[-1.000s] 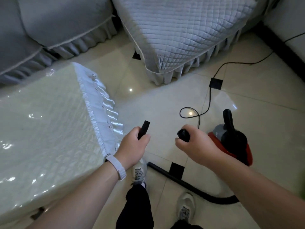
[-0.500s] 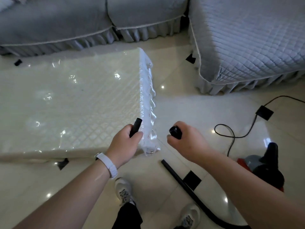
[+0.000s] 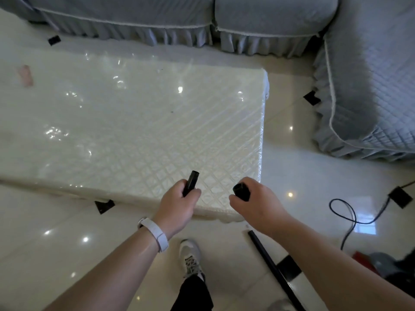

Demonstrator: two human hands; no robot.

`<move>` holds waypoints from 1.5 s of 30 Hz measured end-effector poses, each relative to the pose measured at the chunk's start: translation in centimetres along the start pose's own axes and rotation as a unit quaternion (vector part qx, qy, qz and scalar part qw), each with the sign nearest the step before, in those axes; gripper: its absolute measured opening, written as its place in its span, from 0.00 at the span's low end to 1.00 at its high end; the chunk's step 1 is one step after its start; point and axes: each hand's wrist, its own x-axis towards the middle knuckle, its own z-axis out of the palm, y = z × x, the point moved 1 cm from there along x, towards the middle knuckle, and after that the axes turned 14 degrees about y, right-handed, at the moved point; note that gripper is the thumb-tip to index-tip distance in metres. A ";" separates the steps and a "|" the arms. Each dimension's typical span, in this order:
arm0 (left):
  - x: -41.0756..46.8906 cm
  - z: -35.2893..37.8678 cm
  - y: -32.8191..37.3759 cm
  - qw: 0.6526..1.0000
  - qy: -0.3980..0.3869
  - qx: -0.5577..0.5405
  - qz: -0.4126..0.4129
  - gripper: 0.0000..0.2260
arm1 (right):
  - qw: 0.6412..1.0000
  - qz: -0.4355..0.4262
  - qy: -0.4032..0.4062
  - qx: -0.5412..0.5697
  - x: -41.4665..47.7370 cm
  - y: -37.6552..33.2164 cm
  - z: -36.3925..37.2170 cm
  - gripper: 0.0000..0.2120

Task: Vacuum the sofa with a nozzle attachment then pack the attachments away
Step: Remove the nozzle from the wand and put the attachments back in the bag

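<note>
My left hand (image 3: 178, 204) grips a slim black nozzle attachment (image 3: 192, 180) whose tip sticks up past the fingers. In my right hand (image 3: 256, 202) sits a thicker black tube end (image 3: 241, 191), fingers curled round it. Both hands hover over the near right corner of a low table with a white quilted glossy cover (image 3: 134, 122). A black vacuum hose (image 3: 272, 268) runs along the floor under my right forearm. At the lower right edge the red and grey vacuum body (image 3: 379, 263) is partly visible. The grey covered sofa (image 3: 170, 16) stands at the back, and a second section (image 3: 377, 86) on the right.
A black power cord (image 3: 347, 217) loops over the glossy tile floor at right, near a black floor tile inset (image 3: 400, 197). A small pink object (image 3: 25, 75) lies on the table's far left. My shoe (image 3: 190, 257) is on the floor below the hands.
The view has swung left, away from the vacuum and toward the table and back sofa. Both hands keep the same grips and now hover over the table corner.
</note>
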 end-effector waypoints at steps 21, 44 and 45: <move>-5.4 -8.2 13.4 0.985 -0.107 -0.135 0.023 0.09 | 0.991 0.045 0.088 0.090 -7.0 -15.6 -7.9 0.10; -32.3 15.5 23.5 0.934 -0.339 -0.109 0.015 0.21 | 0.939 0.170 0.246 0.171 -24.0 7.4 -30.4 0.08; -33.6 16.8 23.6 0.932 -0.347 -0.099 0.019 0.20 | 0.934 0.175 0.256 0.178 -24.8 8.8 -31.2 0.08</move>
